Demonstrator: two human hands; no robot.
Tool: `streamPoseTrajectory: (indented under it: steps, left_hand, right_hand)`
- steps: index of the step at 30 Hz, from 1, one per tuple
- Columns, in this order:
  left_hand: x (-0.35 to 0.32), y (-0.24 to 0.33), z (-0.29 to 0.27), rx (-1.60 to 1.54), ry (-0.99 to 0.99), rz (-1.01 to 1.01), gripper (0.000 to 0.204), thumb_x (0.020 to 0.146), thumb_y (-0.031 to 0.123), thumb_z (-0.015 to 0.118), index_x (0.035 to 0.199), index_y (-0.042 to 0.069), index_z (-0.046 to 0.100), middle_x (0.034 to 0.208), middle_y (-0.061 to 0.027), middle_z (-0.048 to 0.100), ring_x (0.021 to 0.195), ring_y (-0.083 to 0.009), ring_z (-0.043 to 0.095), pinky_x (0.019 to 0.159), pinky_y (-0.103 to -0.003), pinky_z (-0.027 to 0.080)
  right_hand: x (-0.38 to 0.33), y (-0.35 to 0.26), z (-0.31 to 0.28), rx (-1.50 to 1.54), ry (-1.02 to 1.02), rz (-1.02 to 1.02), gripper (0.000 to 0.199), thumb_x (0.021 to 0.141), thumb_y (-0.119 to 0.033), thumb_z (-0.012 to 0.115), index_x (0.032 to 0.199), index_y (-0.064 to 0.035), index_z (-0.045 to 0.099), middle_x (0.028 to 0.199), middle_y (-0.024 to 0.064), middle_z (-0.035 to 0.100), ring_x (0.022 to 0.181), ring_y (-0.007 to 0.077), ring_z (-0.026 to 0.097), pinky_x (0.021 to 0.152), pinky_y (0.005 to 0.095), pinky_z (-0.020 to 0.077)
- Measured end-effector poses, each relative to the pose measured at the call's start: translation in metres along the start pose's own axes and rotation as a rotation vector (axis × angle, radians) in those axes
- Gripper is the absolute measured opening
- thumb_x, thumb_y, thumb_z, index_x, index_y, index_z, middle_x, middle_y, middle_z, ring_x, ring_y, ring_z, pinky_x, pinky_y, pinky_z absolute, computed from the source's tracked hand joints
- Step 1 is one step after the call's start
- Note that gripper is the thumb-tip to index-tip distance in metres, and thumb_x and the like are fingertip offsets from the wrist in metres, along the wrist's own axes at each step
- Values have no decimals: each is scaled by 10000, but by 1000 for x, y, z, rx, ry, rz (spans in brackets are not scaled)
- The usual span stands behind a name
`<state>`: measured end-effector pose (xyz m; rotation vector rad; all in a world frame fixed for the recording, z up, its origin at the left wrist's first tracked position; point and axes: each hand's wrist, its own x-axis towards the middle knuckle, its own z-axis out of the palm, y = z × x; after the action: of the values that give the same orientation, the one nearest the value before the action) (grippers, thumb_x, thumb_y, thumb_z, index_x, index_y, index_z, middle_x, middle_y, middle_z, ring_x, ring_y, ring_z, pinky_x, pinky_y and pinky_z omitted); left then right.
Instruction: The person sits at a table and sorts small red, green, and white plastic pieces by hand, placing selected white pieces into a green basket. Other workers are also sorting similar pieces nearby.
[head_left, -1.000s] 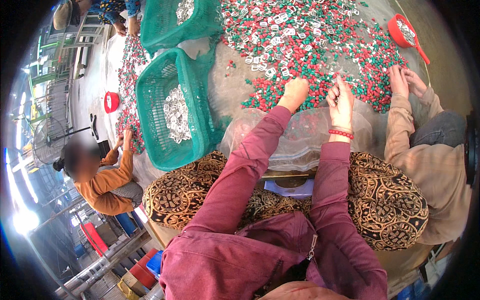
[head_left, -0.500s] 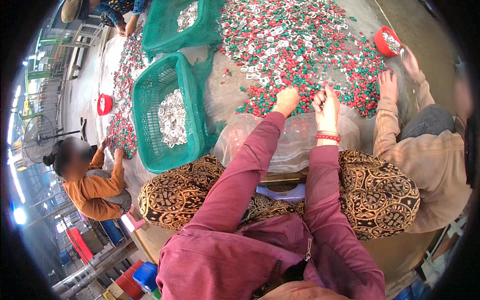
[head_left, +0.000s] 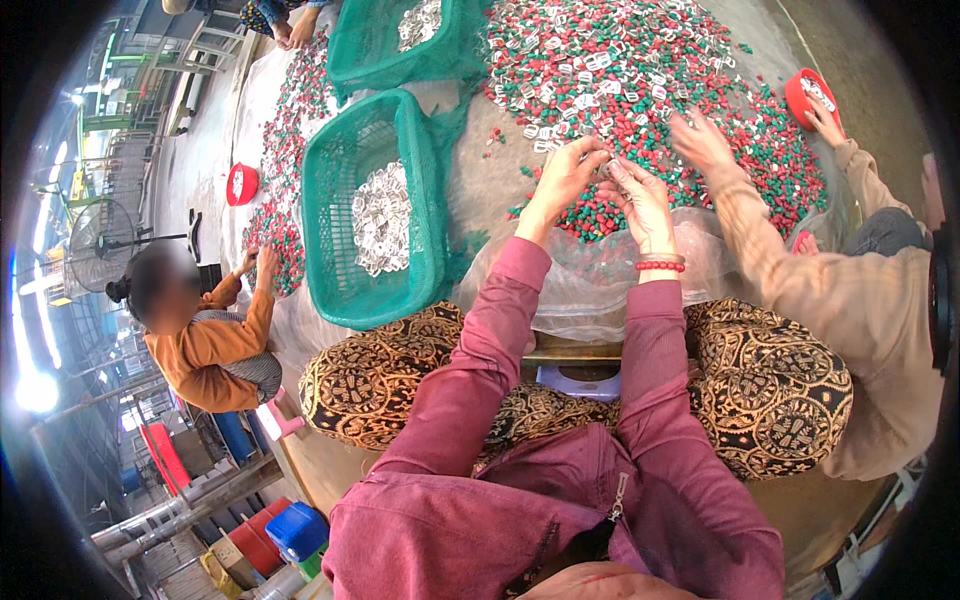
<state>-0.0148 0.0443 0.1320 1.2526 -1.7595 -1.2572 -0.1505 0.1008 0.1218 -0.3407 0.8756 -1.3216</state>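
Note:
My left hand [head_left: 566, 180] and my right hand [head_left: 643, 208] meet over the near edge of a wide pile of small red and green pieces [head_left: 598, 215], mixed with pale metal buckles [head_left: 606, 88]. The right hand's fingers pinch a small pale buckle [head_left: 604, 168], partly covered by the fingertips. Closed and touching this spot, the left hand's fingertips hide whatever they grip. Sheer netting [head_left: 590, 290] lies under the pile's near edge, below my wrists.
Left of the pile stand a green netted basket [head_left: 318, 215] of buckles and a second green basket [head_left: 345, 72]. At right, a co-worker's hand [head_left: 703, 143] reaches over the pile near mine, beside a red bowl [head_left: 797, 100]. Another person [head_left: 215, 335] sits at left near a red bowl [head_left: 238, 186].
My left hand has lifted from the pile and come to my right hand's fingertips. At right, the co-worker's hand has swung left over the pile, and their other hand is at the red bowl.

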Motion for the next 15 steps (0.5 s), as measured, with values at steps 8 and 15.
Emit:
streamPoseTrajectory:
  steps: [8, 15]
  left_hand:
    - [-11, 6, 11, -348, 51, -77, 195, 853, 143, 617, 995, 12, 641, 724, -2, 626, 629, -61, 547, 543, -215, 419]
    - [-14, 25, 1, 113, 147, 77, 252, 768, 137, 687, 993, 40, 629, 712, -42, 642, 643, -73, 580, 582, -247, 445]
  right_hand:
    - [5, 13, -1, 339, 148, -76, 200, 863, -104, 596, 1029, 7, 590, 882, 75, 642, 732, 150, 622, 592, 241, 491]
    - [-1, -1, 5, 151, 191, -143, 232, 838, -35, 610, 1048, 49, 562, 855, 87, 633, 633, 123, 588, 530, 211, 478]
